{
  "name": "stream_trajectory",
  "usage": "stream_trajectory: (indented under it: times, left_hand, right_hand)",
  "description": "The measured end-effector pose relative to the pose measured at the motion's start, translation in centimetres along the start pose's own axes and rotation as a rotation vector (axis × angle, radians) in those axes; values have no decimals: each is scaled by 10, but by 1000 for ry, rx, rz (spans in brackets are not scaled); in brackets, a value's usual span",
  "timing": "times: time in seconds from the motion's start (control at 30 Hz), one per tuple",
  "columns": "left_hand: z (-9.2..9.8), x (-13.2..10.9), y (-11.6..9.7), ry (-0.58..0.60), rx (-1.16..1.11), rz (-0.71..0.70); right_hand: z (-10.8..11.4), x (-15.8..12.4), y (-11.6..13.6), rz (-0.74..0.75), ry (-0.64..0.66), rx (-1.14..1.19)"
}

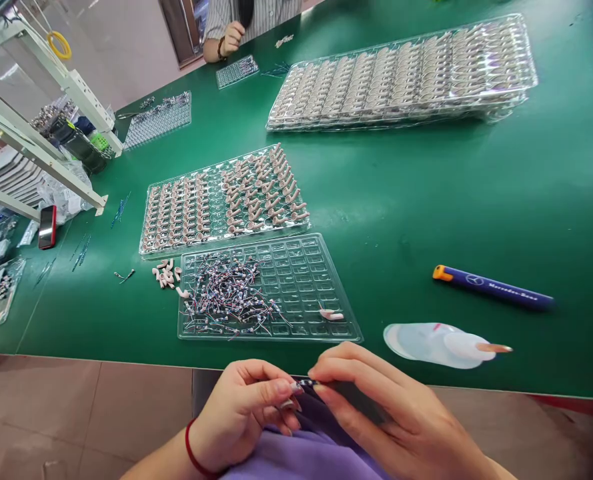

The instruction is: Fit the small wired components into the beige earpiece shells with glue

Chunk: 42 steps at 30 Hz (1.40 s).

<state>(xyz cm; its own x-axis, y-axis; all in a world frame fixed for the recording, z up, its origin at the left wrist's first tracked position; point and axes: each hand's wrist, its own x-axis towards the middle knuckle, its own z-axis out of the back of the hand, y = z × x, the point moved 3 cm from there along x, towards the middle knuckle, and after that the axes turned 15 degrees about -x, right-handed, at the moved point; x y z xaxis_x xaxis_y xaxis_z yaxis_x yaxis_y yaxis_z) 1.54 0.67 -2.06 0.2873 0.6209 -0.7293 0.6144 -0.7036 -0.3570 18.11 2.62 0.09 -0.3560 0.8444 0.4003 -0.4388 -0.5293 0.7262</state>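
Note:
My left hand, with a red band at the wrist, pinches a small pale piece in front of the table edge. Between the two hands is a tiny dark wired part, which the fingertips of my right hand hold at its other end. Just beyond the hands lies a clear tray with a heap of small wired parts on its left side. A couple of pinkish curved pieces rest near its right corner.
Behind it, another tray holds rows of pinkish pieces. Loose pinkish pieces lie to the left. A white bottle and blue cutter lie right. Stacked filled trays, a red phone and a person's hand are farther off.

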Motion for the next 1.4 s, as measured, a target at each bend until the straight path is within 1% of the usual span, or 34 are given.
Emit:
stream_trajectory:
  times: [0.27,0.37,0.6,0.73,0.83,1.03,1.17,1.4]
  left_hand:
    - [-2,1,-1,-12,23,17]
    - [-3,0,-2,-19,22,31]
    - [2,2,0,-14,-28,138]
    - [3,4,2,9,-59,165]
    - [1,3,1,7,-40,154]
    - [-3,1,-1,-24,9,96]
    - [-2,2,0,-18,19,114]
    - [1,2,3,2,37,138]
  right_hand:
    - [-5,1,-3,-34,77,29]
    - [-3,2,-3,-58,84,49]
    - [-3,0,-5,-81,159,136]
    - [-4,0,-7,-108,190,153]
    - [-3,0,-7,-121,204,139]
    - [-1,-3,-7,-121,276,86]
    - [0,-6,-9,-98,267,55]
    - [1,-8,-6,-13,203,12]
